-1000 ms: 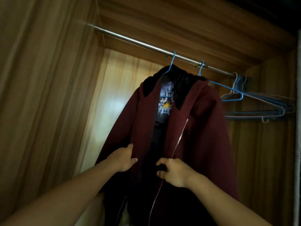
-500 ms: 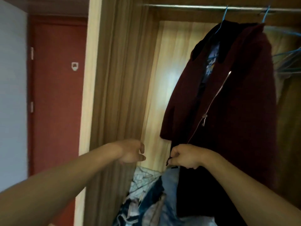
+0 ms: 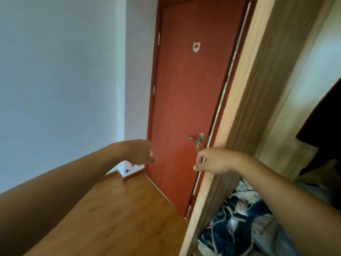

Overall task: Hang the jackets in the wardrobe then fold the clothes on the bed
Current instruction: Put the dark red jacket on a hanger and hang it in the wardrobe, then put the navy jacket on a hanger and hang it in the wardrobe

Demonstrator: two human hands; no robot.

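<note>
1. Only a dark edge of the jacket (image 3: 326, 122) shows, hanging inside the wardrobe (image 3: 258, 89) at the far right.
2. Below it, a heap of blue and white clothes (image 3: 230, 224) lies on the wardrobe's bottom.
3. The right hand (image 3: 215, 160) is in front of the wardrobe's front edge, fingers curled in, nothing seen in them.
4. The left hand (image 3: 140, 154) hangs apart from it, loose and empty, before the red door (image 3: 184, 98).
5. The door has a metal handle (image 3: 198, 138); a pale wall (image 3: 64, 80) and wooden floor (image 3: 120, 209) lie to the left.
</note>
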